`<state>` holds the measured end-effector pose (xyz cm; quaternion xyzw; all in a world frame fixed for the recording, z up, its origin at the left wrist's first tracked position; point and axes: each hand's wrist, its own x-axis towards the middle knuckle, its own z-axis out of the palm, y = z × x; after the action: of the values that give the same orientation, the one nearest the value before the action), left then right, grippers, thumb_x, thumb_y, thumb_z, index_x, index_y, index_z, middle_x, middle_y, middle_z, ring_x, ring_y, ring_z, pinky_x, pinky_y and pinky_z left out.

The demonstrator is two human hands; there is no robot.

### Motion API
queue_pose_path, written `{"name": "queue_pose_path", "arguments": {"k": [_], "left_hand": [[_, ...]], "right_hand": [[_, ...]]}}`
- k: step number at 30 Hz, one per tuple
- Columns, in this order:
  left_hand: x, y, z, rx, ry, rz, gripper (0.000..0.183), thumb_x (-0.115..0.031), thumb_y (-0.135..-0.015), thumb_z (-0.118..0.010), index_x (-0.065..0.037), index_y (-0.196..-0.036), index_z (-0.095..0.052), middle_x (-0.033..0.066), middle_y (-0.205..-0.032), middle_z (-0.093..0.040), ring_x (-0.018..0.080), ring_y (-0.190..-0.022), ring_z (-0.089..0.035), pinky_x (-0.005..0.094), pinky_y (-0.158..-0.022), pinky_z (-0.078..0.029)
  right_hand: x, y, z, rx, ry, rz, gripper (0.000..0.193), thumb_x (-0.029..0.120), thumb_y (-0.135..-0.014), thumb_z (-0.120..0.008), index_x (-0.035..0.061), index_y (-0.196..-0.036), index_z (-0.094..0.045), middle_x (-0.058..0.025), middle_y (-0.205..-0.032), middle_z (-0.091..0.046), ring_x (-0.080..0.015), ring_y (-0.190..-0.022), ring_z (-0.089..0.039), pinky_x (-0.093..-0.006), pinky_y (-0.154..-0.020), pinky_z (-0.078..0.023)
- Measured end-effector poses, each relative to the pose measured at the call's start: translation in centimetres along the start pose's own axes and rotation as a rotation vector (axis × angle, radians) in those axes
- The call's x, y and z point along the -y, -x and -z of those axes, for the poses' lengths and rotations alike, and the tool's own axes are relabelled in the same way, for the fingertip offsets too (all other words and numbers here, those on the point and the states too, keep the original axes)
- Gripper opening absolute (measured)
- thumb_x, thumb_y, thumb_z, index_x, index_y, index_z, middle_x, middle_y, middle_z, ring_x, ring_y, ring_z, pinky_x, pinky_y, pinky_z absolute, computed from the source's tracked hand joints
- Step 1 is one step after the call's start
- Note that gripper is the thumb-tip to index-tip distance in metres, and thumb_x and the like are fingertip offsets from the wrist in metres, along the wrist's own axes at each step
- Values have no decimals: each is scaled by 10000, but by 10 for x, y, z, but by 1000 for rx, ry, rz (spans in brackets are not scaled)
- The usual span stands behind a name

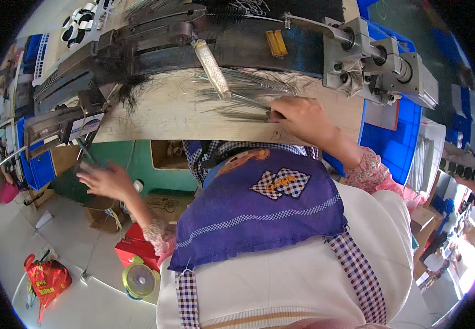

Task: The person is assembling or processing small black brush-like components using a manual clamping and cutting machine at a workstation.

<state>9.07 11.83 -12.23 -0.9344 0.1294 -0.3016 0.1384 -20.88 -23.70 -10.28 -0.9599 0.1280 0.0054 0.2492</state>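
The right hand point(298, 116) is pinching a bundle of thin grey metal wires point(243, 112) lying on the pale wooden surface point(161, 118). The left hand point(105, 181), fingers spread, is hovering near the dark metal rail point(56, 123) at the surface's left edge.

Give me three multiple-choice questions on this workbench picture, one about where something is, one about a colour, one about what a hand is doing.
1. Where is the right hand?
A. On the thin wires on the bench
B. On the floor
C. Inside the blue crate

2. What colour is the apron bib?
A. Yellow
B. Purple-blue
C. Red

3. What is the left hand doing?
A. Gripping a hammer
B. Resting in a lap
C. Reaching out, fingers spread, below the bench's left end

Answers:
1 A, its fingers lie on the wire bundle.
2 B, the bib is purple-blue with checked trim.
3 C, it is stretched out and looks empty.
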Motion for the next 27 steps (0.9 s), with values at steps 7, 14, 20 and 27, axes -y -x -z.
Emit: {"name": "queue_pose_path", "arguments": {"k": [7, 14, 20, 27], "left_hand": [[61, -15, -5, 347, 340, 389, 756, -314, -847, -628, -56, -1453, -258, 201, -1183, -607, 412, -948, -629, 486, -772, -515], [-73, -16, 71, -138, 573, -78, 649, -299, -864, -640, -12, -1390, -392, 178, -1315, -528, 339, -1233, -485, 461, -1047, -357], [-188, -42, 215, 145, 1872, -781, 510, -158, -854, -637, 10, -1305, -470, 180, -1232, -581, 289, -1220, -502, 387, -1043, -334], [-159, -28, 175, 735, 1828, -581, 213, -183, -981, -465, -12, -1040, -578, 77, -907, -642, 193, -872, -644, 307, -769, -505]], "right_hand": [[-5, 12, 23, -197, -356, -4, 82, 81, -815, -618, 43, -879, -583, -114, -820, -622, -294, -742, -628, -381, -663, -501], [7, 21, 61, -421, -348, -124, 106, 33, -830, -634, -11, -917, -592, -125, -826, -622, -253, -718, -636, -314, -660, -499], [34, 10, 119, -453, -192, 185, 65, -40, -837, -612, -11, -889, -586, -61, -798, -597, -138, -679, -550, -258, -638, -446], [50, -1, 152, -632, -12, 111, 190, 46, -870, -625, 31, -1058, -651, -50, -860, -668, -88, -676, -584, -225, -625, -471]]}}
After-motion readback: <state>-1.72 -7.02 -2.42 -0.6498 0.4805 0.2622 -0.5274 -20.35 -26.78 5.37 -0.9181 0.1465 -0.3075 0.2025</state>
